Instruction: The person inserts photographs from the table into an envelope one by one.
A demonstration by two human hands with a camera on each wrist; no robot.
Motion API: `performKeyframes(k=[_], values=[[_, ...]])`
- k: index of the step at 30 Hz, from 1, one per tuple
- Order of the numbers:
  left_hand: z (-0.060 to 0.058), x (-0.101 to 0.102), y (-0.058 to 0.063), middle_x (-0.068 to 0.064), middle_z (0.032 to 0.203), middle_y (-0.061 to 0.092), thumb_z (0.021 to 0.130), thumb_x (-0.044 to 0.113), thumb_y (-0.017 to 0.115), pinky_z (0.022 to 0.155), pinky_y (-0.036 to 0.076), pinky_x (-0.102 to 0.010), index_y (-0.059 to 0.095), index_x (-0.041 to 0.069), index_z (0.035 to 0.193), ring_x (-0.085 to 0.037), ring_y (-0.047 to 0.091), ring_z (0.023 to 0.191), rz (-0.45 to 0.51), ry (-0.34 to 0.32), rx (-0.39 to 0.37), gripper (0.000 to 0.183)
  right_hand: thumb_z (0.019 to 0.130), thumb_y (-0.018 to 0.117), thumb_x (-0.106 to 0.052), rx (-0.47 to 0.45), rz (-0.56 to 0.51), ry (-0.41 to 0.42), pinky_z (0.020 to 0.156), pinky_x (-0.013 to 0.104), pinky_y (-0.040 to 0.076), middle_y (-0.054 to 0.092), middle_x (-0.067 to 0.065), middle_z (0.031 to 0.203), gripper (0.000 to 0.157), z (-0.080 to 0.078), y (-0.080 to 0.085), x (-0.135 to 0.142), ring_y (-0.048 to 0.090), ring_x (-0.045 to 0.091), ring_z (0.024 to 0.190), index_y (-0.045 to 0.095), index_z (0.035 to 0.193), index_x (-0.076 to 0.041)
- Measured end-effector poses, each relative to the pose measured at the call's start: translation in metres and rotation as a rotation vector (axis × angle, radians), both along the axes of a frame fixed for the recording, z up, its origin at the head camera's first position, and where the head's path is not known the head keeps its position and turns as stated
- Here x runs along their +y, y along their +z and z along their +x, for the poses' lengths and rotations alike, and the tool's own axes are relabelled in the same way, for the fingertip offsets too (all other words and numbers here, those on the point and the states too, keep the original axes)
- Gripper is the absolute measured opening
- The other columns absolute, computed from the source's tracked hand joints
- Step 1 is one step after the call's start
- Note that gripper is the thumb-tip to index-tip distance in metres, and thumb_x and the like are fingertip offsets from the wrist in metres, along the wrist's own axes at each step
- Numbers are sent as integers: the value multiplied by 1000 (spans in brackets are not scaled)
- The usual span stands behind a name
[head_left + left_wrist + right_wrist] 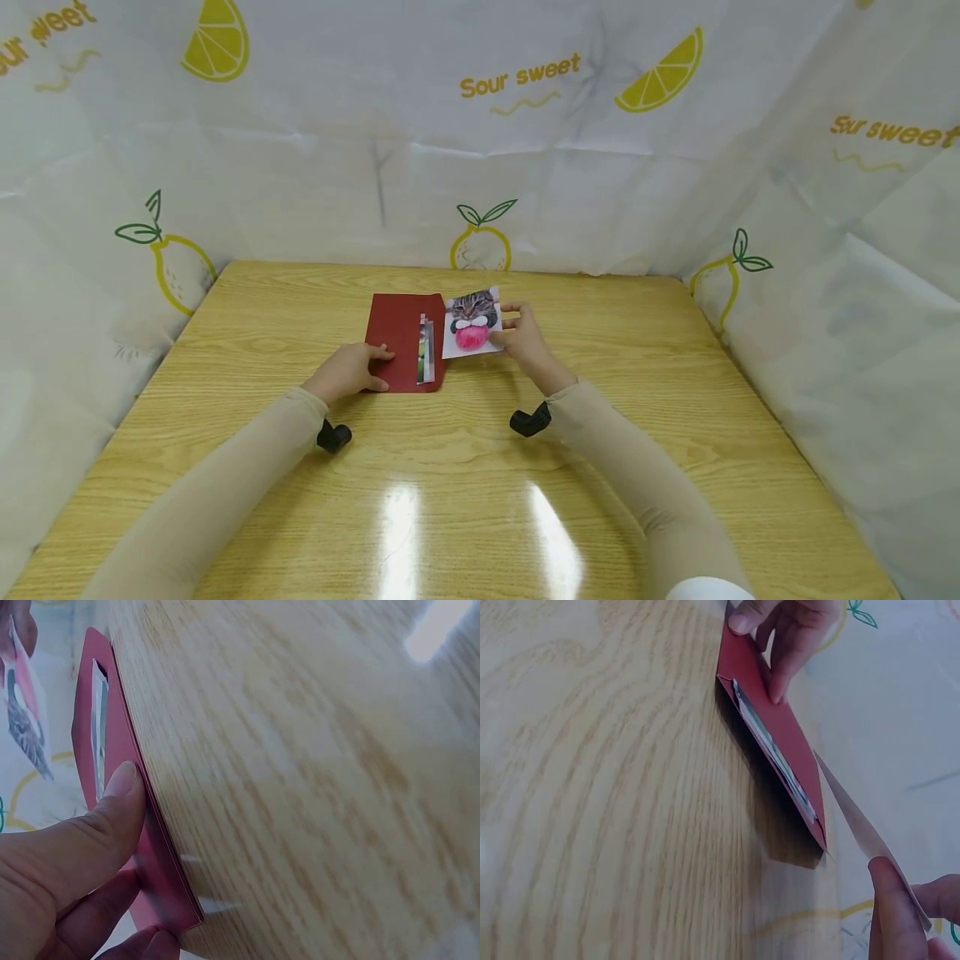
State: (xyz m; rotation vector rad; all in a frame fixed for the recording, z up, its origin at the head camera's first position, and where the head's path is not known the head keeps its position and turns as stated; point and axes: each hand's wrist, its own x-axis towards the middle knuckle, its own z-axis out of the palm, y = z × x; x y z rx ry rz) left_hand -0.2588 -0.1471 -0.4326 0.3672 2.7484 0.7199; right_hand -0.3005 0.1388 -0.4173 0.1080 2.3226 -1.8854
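Note:
A red paper envelope (393,333) lies at the far middle of the table, its open flap toward the right. The edges of several printed cards (426,350) stick out of its opening. My left hand (347,371) grips the envelope's left end, with the thumb (124,802) on its face near the edge. In my right hand (525,340) is a photo card (471,321) of a cat with a pink ball, pinched at its right side between thumb and fingers. That card is held beside the flap, its picture facing me. In the right wrist view the card (862,825) appears nearly edge-on.
The wooden table (637,467) has bright reflections near its front. White cloth (337,200) printed with lemons hangs behind and along both sides. A black wrist device (530,420) sits under my right wrist, and another (333,437) is under the left.

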Motion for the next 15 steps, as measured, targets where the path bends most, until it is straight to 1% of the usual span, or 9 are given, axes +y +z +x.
performKeyframes(k=[5, 9, 11, 15], values=[[-1, 0, -1, -13, 142, 41, 78, 21, 74, 104, 33, -47, 56, 11, 130, -38, 32, 131, -2, 0, 0, 56, 82, 61, 9, -5, 60, 13, 79, 51, 50, 45, 17, 109, 58, 0, -3, -8, 53, 23, 79, 32, 130, -9], [-1, -1, -2, -13, 141, 41, 78, 21, 74, 105, 32, -47, 56, 11, 130, -37, 32, 131, 0, -4, 6, 56, 81, 60, 10, 4, 110, 20, 76, 48, 51, 46, 17, 108, 57, 1, -6, -12, 52, 23, 79, 33, 128, -9], [-2, -1, -2, -13, 141, 42, 78, 21, 75, 105, 32, -47, 56, 10, 130, -37, 32, 131, -1, -7, 11, 56, 80, 60, 10, 11, 140, 23, 73, 45, 51, 48, 17, 107, 57, 2, -6, -14, 51, 23, 78, 34, 126, -10], [-2, -1, -1, -13, 141, 42, 78, 21, 74, 105, 32, -47, 55, 10, 130, -37, 32, 131, 2, -12, 12, 56, 80, 62, 8, 31, 195, 37, 63, 33, 48, 50, 17, 105, 56, 4, -6, -19, 50, 22, 77, 35, 125, -11]])
